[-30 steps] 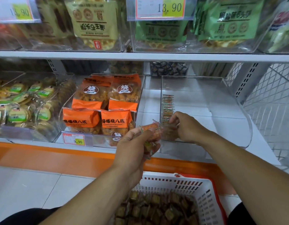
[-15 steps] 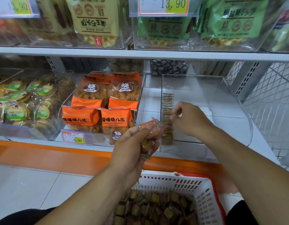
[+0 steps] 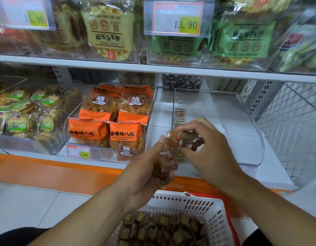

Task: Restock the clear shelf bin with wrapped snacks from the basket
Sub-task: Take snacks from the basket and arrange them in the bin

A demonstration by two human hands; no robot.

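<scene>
Head view looks down at a store shelf, with both hands meeting in front of the clear shelf bin [image 3: 249, 132]. Left hand [image 3: 146, 167] is curled around a bunch of wrapped snacks [image 3: 164, 167], fingers clamped on them, thumb up. Right hand [image 3: 207, 148] reaches across to that bunch, and its fingertips pinch 1 wrapped snack [image 3: 187, 137] at the top of it; motion blur hides whether the piece is free of the others. Both hands hover just in front of the bin's open front edge, above the orange shelf edge [image 3: 47, 171].

Inside the clear bin, a row of small wrapped snacks [image 3: 179, 116] stands against the left wall; the other parts of the bin floor show bare. Below the hands, a white plastic basket [image 3: 214, 215] with a red handle holds many more brown wrapped snacks [image 3: 160, 228].

To the left of the clear bin sits another clear bin with orange snack bags [image 3: 116, 118], and a price label [image 3: 79, 151] reading 9.90 on its front. Further left, a bin holds round pastries [image 3: 22, 112] with green labels. On the upper shelf stand tan bags [image 3: 109, 32] and green bags [image 3: 242, 38], with price tags [image 3: 178, 18] reading 13.90. A white wire mesh panel [image 3: 295, 121] stands at the right.
</scene>
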